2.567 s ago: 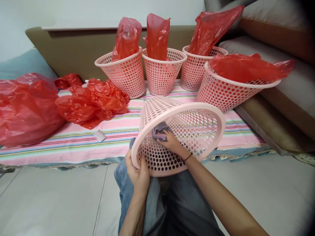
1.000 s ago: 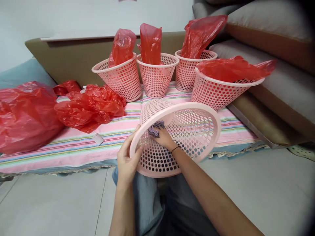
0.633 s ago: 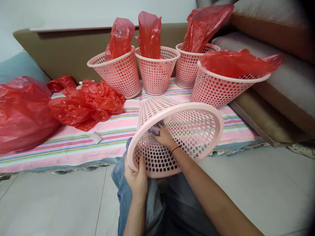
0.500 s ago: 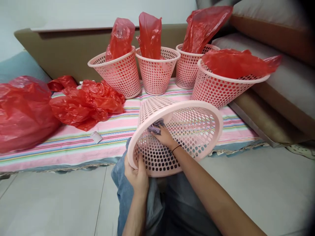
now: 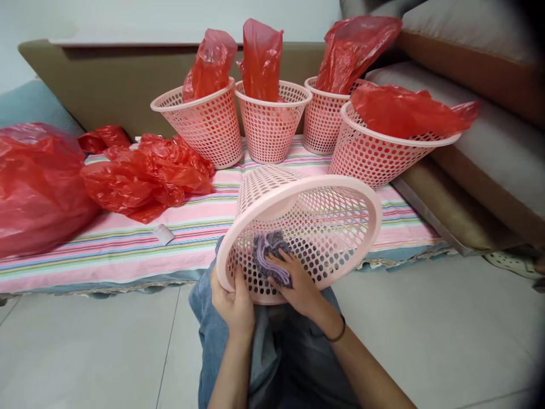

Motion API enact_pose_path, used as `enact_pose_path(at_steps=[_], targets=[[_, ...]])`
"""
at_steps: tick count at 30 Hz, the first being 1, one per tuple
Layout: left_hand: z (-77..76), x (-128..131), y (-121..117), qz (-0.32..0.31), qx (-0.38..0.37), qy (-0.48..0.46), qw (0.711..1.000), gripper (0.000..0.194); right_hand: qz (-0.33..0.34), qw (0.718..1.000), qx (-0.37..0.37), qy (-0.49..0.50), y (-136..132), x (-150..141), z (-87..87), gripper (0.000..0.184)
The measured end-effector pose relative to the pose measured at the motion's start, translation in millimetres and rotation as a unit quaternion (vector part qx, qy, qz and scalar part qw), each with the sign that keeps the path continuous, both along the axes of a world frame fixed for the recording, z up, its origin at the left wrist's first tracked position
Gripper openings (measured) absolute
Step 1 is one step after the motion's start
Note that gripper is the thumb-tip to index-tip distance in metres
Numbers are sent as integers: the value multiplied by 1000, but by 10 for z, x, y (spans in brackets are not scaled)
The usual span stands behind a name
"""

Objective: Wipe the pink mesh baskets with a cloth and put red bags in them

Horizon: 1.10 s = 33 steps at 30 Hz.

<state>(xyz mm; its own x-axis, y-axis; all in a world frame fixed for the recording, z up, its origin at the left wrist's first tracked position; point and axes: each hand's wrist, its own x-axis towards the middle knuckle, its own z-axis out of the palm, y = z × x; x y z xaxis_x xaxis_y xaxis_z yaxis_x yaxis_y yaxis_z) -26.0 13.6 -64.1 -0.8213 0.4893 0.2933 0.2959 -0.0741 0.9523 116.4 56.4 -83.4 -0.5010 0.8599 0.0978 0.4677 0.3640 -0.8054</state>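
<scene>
A pink perforated plastic basket (image 5: 355,264) lies tilted over my knees, its open mouth facing me. My left hand (image 5: 234,298) grips the rim at the lower left, thumb inside. Inside the basket, my right hand (image 5: 296,284) presses a grey and purple cloth (image 5: 272,255) against the lower inner wall near the mouth. Part of the cloth is hidden under the fingers. The basket's far end rests toward the striped bed cover (image 5: 128,250).
Behind stand several pink baskets (image 5: 272,130) with red plastic bags (image 5: 261,62) in them. At left lie a large red bag (image 5: 38,193) and crumpled red bags (image 5: 149,176). A small white piece (image 5: 163,234) is on the cover. Stacked cushions (image 5: 481,125) rise at right.
My right hand has drawn the cloth from deeper in the basket toward me, down to the lower wall near the mouth. My left hand keeps its grip on the rim.
</scene>
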Motion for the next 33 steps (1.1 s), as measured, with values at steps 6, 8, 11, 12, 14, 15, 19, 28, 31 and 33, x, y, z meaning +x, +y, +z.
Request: enact_pose_path(at_steps=[6,8,11,12,14,15,19,28,31,33], targets=[[120,-18,7,0,26,14,1000,34,12,997,-42,59,-673,233,256,49],[192,-24,2,-9,25,25,999,34,24,995,-66,75,-829,297,361,50],[321,-67,3,-32,18,62,997,32,31,985,-121,120,-999,414,468,46],[367,-93,9,-45,17,77,996,30,15,981,-137,138,-1029,459,492,44],[456,-154,28,-85,13,97,992,27,-43,973,-149,172,-1013,537,537,39],[497,-182,41,-110,11,100,989,27,-79,970,-136,186,-950,562,560,37],[604,-231,95,-196,11,105,975,32,-135,967,34,213,-250,480,608,36],[521,-260,200,-265,16,125,956,40,-74,988,123,-51,1419,-439,-40,40],[390,-322,226,-220,18,95,971,43,-77,987,111,-88,1383,-603,-240,34],[297,-335,231,-193,32,80,977,43,-78,986,107,-105,1347,-631,-299,36]])
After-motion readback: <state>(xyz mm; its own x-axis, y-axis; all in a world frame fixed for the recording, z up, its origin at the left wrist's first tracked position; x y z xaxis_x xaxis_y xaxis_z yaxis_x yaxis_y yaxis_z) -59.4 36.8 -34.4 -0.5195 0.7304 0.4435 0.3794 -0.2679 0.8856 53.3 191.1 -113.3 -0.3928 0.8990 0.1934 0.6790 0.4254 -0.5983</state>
